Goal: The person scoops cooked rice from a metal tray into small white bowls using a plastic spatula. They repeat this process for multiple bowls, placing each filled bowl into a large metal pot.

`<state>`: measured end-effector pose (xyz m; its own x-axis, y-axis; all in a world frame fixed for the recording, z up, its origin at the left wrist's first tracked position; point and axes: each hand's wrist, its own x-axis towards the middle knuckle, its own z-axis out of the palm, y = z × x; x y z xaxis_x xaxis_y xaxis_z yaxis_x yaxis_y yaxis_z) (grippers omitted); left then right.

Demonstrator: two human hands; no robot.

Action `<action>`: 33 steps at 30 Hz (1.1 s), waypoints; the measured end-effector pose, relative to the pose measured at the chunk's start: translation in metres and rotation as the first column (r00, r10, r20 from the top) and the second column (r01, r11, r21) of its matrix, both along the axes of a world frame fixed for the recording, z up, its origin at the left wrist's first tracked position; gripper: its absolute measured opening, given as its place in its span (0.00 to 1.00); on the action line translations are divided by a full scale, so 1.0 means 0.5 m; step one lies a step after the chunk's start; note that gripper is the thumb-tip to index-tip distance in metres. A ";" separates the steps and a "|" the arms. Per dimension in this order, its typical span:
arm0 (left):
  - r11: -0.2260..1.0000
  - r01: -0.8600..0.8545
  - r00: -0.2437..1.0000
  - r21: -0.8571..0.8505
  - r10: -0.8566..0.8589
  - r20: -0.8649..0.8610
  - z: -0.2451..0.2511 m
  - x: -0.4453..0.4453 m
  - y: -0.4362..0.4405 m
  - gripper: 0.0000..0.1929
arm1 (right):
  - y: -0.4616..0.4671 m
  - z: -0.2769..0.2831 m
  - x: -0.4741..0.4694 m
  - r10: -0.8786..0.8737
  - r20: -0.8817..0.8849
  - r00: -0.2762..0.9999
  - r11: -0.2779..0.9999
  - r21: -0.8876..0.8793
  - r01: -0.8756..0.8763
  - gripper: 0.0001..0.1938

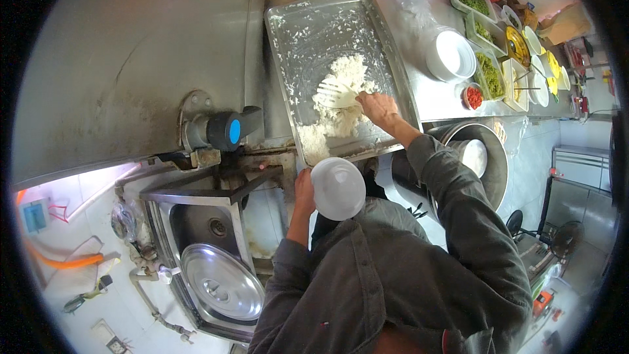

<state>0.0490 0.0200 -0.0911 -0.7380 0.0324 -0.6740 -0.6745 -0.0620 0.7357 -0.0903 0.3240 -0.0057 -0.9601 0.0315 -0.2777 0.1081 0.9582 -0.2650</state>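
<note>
My right hand (381,108) grips a pale slotted rice paddle (335,93), whose blade rests on a heap of cooked white rice (348,70). The rice lies in a large rectangular metal tray (339,24), with loose grains scattered over its far part. In my left hand (304,189) is a white plastic bowl (339,189), held by its side against the tray's near left corner. The bowl's inside cannot be seen from here. More rice is gathered at that same corner of the tray, beside the bowl.
White bowls (451,55) stand stacked on the steel counter right of the tray, near a small tub of chopped red food (472,97) and containers of greens (489,73). A large metal pot (499,167) stands below. At left are a valve handle (226,131) and a sink (196,216) with a lid (222,281).
</note>
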 end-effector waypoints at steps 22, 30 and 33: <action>0.960 0.011 0.979 0.280 -0.068 0.194 0.034 -0.014 -0.034 0.33 | 0.112 -0.027 0.106 -0.009 0.057 0.998 0.970 -0.243 0.022 0.18; 0.923 0.153 0.937 0.352 -0.249 0.244 0.077 -0.017 -0.047 0.32 | 0.115 0.013 0.183 -0.243 0.054 0.969 0.970 -0.009 0.244 0.15; 0.900 0.284 0.935 0.332 -0.336 0.110 0.101 -0.020 -0.070 0.29 | 0.076 0.028 0.238 -0.259 0.047 0.965 0.964 -0.053 0.262 0.16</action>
